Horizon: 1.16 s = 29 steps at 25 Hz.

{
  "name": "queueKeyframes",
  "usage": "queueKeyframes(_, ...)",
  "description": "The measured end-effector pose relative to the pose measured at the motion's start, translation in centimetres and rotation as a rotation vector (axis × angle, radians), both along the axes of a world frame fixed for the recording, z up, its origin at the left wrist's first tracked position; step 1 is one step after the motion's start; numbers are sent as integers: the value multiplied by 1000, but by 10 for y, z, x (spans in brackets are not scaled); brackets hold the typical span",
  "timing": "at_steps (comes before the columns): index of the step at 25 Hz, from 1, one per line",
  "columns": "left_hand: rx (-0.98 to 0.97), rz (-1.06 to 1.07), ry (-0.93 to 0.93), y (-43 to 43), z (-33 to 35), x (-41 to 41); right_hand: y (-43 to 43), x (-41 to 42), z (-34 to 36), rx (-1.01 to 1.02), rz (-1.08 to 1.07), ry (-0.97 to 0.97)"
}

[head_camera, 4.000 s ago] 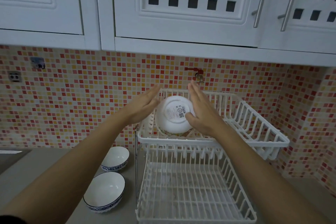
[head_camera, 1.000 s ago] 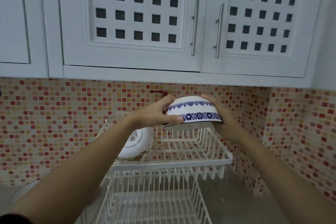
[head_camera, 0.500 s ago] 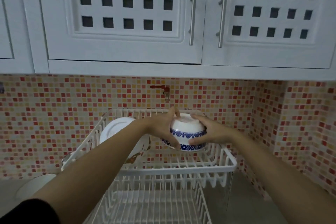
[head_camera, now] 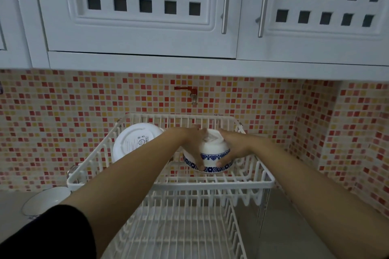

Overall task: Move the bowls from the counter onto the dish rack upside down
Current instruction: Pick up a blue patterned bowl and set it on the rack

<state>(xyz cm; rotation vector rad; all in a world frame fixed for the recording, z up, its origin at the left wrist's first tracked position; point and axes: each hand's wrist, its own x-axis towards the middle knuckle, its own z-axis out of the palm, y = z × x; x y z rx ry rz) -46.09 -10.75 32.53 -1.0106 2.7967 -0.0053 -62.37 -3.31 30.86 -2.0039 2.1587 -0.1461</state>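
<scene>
The upper tier of the white dish rack (head_camera: 210, 184) holds two bowls. The blue-patterned bowl (head_camera: 211, 154) is upside down near the right side of this tier, and both hands grip it: the left hand (head_camera: 190, 143) and the right hand (head_camera: 232, 147) have their fingers wrapped on its sides. The white bowl (head_camera: 134, 143) leans at the left edge, its bottom facing out. The lower tier holds nothing. One more bowl (head_camera: 45, 201) stands on the counter (head_camera: 10, 206), left of the rack.

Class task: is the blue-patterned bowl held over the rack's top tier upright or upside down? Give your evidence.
Upside down. The blue-patterned bowl shows its narrow white base on top and its wide blue-banded rim at the bottom, above the rack.
</scene>
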Motion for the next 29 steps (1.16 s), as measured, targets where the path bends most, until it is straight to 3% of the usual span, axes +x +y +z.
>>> queueKeyframes(8,0,70,-83,4,3,-9,-1,4,4,38,-40,60)
queueKeyframes(11,-41,4,-122,14,15,-3,16,15,11,58,-43,137)
queueKeyframes(15,-57,-91,210,36,56,39,47,39,39,-213,-22,226)
queueKeyframes(20,-272,-32,640,55,71,126,67,126,48,-721,50,-39)
queueKeyframes(23,-286,100,795,57,53,185,57,190,35,-761,137,-179)
queueKeyframes(29,-255,430,847,43,-12,308,19,323,-12,-742,264,-541)
